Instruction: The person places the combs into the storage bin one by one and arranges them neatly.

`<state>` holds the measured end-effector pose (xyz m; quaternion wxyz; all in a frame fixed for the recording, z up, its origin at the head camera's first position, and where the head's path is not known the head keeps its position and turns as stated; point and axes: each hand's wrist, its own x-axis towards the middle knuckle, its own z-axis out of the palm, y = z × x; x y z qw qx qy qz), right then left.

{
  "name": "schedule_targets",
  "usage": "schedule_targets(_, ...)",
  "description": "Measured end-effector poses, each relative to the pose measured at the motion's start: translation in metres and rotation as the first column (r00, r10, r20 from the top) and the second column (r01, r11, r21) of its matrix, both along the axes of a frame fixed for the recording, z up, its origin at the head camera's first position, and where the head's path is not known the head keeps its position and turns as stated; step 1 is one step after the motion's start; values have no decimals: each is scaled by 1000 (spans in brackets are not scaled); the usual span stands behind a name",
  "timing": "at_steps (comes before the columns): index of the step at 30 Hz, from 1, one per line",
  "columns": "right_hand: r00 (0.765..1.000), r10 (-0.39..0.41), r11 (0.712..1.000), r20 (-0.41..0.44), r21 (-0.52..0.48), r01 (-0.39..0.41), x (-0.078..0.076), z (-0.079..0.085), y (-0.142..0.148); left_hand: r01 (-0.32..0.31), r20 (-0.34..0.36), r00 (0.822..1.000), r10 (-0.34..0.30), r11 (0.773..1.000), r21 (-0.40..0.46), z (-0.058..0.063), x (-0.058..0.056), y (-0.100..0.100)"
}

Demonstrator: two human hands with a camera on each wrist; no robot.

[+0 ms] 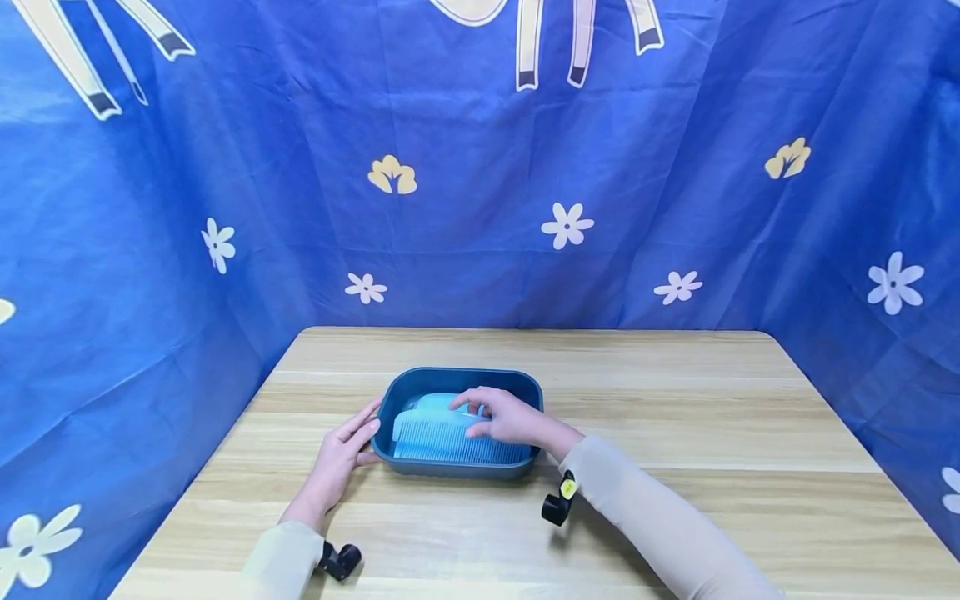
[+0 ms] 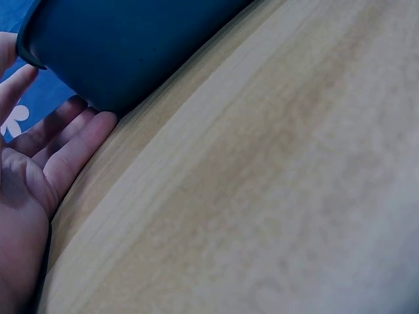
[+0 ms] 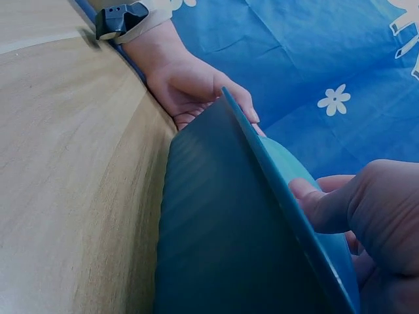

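Observation:
A dark blue basin [image 1: 457, 471] with rounded corners stands on the table. Inside lies a light blue comb [image 1: 442, 437], its fine teeth facing the near side, with a rounded light blue piece [image 1: 437, 402] behind it. My left hand [image 1: 337, 458] steadies the basin's left end. Its thumb is at the rim, and its other fingers [image 2: 88, 140] lie along the outer wall and base. Over the basin, my right hand [image 1: 506, 417] reaches in from the right, thumb and fingers apart and bent. Its thumb [image 3: 321, 206] overlaps the light blue things in the right wrist view.
The wooden table [image 1: 637, 375] extends around the basin. A blue cloth [image 1: 480, 250] with white flowers and animal legs hangs behind it and at both sides. Small black cameras [image 1: 557, 508] are strapped at both wrists, below light sleeves [image 1: 660, 517].

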<state>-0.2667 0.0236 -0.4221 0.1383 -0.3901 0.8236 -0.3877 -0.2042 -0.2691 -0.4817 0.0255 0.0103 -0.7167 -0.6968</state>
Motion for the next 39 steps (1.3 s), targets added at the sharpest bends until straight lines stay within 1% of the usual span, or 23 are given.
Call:
schedule_targets(10,999,13,999,-30,37,-12,1,-5,-3,4,1,1000,-4,1000,2,1,0,2)
schedule_targets(17,1000,23,999,-13,38,-23,3,-8,-6,1,7,1000,-1,1000,8,1,-1,2)
schedule_targets(22,999,22,999,-38,46,-20,4,-8,-6,9,11,1000,-10,1000,18,0,-2,1)
schedule_targets(25,998,26,999,-58,49,-23,4,-8,-4,13,18,1000,-14,1000,7,1,-2,1)
schedule_targets(30,998,24,998,-62,55,-20,4,-6,-1,8,32,999,-8,1000,-9,4,-1,0)
schedule_targets(32,998,20,999,-60,42,-17,4,-5,0,3,36,999,-3,1000,2,5,-1,-1)
schedule_targets(35,999,8,1000,-52,20,-7,5,-3,1,4,44,999,-6,999,44,7,0,-3)
schedule_targets(39,999,-9,1000,-34,-6,9,5,-4,3,25,49,998,-30,995,98,12,0,-5)
